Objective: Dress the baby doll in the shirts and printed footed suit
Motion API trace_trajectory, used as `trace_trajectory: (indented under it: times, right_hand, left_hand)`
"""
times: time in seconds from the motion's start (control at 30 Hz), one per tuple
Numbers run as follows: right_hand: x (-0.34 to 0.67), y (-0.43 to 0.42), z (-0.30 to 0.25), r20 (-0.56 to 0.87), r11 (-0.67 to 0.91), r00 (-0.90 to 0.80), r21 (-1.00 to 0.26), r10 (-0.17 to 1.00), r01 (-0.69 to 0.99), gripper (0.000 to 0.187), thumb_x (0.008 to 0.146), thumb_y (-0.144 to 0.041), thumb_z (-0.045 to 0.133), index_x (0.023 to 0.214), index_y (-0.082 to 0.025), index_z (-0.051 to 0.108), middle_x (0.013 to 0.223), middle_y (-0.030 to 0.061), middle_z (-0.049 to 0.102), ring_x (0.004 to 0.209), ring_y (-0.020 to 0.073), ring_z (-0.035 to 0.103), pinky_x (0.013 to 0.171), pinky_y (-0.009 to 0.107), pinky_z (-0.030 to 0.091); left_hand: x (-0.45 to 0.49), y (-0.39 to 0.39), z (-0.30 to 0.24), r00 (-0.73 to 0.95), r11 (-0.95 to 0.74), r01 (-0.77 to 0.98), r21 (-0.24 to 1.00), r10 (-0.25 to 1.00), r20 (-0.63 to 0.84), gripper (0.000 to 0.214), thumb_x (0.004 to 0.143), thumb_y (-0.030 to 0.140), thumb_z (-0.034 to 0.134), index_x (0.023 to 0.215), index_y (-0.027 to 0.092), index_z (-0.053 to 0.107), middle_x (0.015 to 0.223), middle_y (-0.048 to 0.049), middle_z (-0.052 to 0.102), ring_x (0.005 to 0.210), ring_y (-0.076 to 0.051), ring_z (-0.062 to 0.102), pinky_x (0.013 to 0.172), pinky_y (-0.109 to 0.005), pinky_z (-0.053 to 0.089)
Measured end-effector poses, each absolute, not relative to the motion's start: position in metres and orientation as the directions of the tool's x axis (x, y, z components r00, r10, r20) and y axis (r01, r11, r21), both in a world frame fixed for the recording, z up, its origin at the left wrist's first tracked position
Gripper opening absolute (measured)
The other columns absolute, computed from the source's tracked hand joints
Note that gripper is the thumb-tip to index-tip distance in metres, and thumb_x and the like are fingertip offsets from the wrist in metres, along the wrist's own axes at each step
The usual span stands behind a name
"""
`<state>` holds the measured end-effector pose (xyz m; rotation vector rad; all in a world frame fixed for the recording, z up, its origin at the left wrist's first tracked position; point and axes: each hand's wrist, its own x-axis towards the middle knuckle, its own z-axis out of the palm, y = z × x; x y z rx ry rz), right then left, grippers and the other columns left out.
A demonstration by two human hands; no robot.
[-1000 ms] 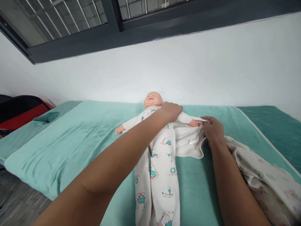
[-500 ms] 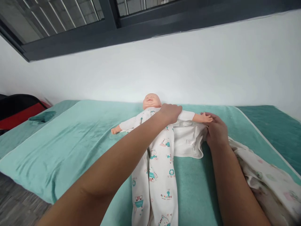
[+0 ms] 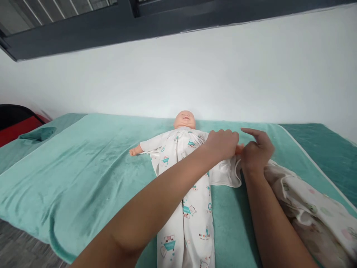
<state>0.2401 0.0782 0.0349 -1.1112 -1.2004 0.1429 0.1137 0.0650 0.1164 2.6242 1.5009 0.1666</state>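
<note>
A baby doll [image 3: 185,120] lies on its back, dressed in a white printed romper [image 3: 192,208] with long legs. Its arms stretch out sideways. My left hand [image 3: 223,143] is closed around the sleeve of the doll's arm on the right, mostly covering it. Beside it, my right hand [image 3: 257,150] has its index finger stretched out and its other fingers curled against the doll's hand [image 3: 239,149], which shows only in part. Under that arm a white flap of cloth [image 3: 224,176] is spread out. The doll's other hand [image 3: 136,150] pokes out of its sleeve.
A green plush cover [image 3: 92,160] lies beneath the doll. Crumpled patterned cloth [image 3: 309,201] rests at the right, by my right forearm. A white wall [image 3: 156,82] and a dark window frame [image 3: 83,33] stand behind. A black and red object [image 3: 19,124] is at far left.
My left hand has moved right, from the doll's shoulder along the arm towards its hand. My right index finger now sticks out. The romper's printed front now spreads over the chest and shoulder.
</note>
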Motion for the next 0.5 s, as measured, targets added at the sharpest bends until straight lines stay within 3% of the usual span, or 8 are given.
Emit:
trace_trajectory:
  times: [0.1,0.2,0.27,0.37,0.5]
  right_hand:
    - [0.226,0.077,0.031,0.662,0.508,0.181,-0.696,0.727,0.507,0.044,0.072,-0.009,0.043,0.103,-0.021,0.072,0.108,0.0059,0.074,0.105,0.024,0.067,0.099,0.046,0.05]
    - [0.209,0.077,0.027,0.609,0.49,0.003,-0.641,0.793,0.591,0.036,0.085,-0.02,0.048,0.114,-0.022,0.068,0.121,0.0096,0.07,0.118,0.0277,0.061,0.105,0.049,0.046]
    - [0.199,0.074,0.026,0.559,0.479,-0.061,-0.642,0.827,0.599,0.034,0.09,-0.029,0.051,0.12,-0.021,0.066,0.125,0.0112,0.068,0.122,0.0289,0.059,0.107,0.05,0.043]
    - [0.186,0.066,0.029,0.487,0.466,-0.117,-0.697,0.866,0.545,0.037,0.094,-0.041,0.052,0.125,-0.023,0.063,0.128,0.0104,0.066,0.123,0.0283,0.057,0.109,0.05,0.041]
    - [0.174,0.055,0.035,0.414,0.45,-0.182,-0.775,0.892,0.444,0.039,0.097,-0.048,0.05,0.129,-0.029,0.06,0.137,0.0069,0.062,0.13,0.0263,0.053,0.115,0.051,0.033]
  left_hand:
    - [0.074,0.051,0.119,0.419,-0.453,0.858,0.241,0.89,0.181,0.029,0.097,0.03,0.045,0.12,0.017,0.06,0.122,-0.0106,0.068,0.111,-0.027,0.063,0.087,-0.039,0.05]
    - [0.016,0.036,0.106,0.207,-0.335,0.836,0.434,0.926,0.316,0.029,0.098,0.036,0.046,0.116,0.021,0.064,0.122,-0.0083,0.07,0.116,-0.027,0.062,0.095,-0.04,0.048]
    - [-0.02,0.027,0.089,0.065,-0.31,0.723,0.618,0.92,0.386,0.03,0.098,0.037,0.048,0.119,0.023,0.064,0.127,-0.0061,0.068,0.12,-0.024,0.06,0.104,-0.038,0.045]
    - [-0.052,0.019,0.063,-0.077,-0.266,0.459,0.848,0.939,0.336,0.036,0.099,0.04,0.046,0.128,0.025,0.059,0.143,-0.0042,0.058,0.134,-0.02,0.052,0.114,-0.034,0.038]
    - [-0.059,0.024,0.047,-0.087,-0.245,0.302,0.921,0.955,0.283,0.035,0.094,0.042,0.054,0.124,0.024,0.059,0.145,-0.0055,0.055,0.136,-0.02,0.049,0.115,-0.034,0.035]
